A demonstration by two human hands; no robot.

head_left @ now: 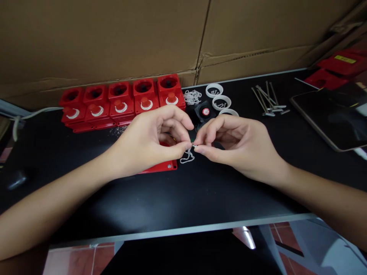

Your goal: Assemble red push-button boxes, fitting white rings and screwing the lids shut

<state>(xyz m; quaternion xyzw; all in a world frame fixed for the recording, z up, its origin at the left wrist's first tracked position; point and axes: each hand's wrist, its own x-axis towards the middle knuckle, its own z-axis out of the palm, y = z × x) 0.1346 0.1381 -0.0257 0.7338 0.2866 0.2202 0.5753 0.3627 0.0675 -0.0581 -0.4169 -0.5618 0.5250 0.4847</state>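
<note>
Fingertips of my left hand (151, 141) and my right hand (237, 147) nearly meet above the black table. Between them is a small silvery metal piece (195, 146), pinched by my right thumb and forefinger. A thin white cord (187, 157) hangs in a loop below my left fingertips, which are closed on its upper end. Under my left hand lies a red part (163, 167) with a screw at its corner; most of it is hidden by the hand.
Several red housings (122, 103) stand in a row at the back left. Behind my hands are a cord pile (192, 97), white rings (214, 90) with screws and a black block (204, 110). Metal T-shaped rods (266, 99) and a dark tablet (332, 114) lie right.
</note>
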